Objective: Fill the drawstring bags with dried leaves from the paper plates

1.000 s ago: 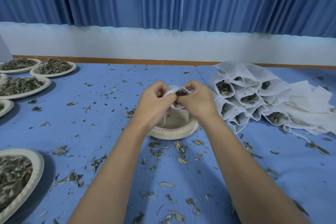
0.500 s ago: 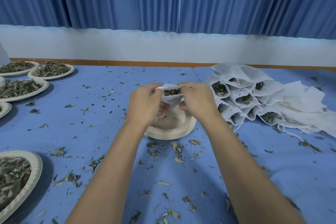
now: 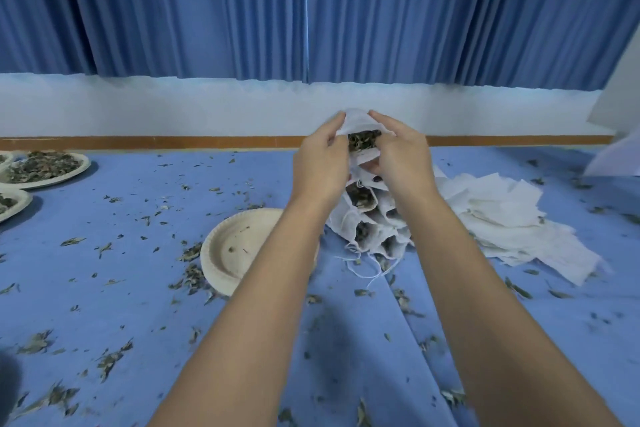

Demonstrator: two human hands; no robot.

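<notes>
Blue tablecloth (image 3: 104, 288) lay open toward nine o'clock, beyond the paper plate (image 3: 228, 253). The left hand (image 3: 320, 163) and right hand (image 3: 401, 159) pinched the leaf-filled drawstring bag (image 3: 358, 125) between them, above the filled bags (image 3: 360, 215) at twelve o'clock.

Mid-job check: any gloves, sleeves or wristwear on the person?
No gloves: the left hand and right hand are bare, no rings visible. The left forearm and right forearm are bare too: no sleeves, watch or bands in view.

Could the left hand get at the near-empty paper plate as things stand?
Probably not at once: the left hand grips the filled bag with the right hand. Once freed, likely yes; the plate lies bare beneath its forearm.
</notes>
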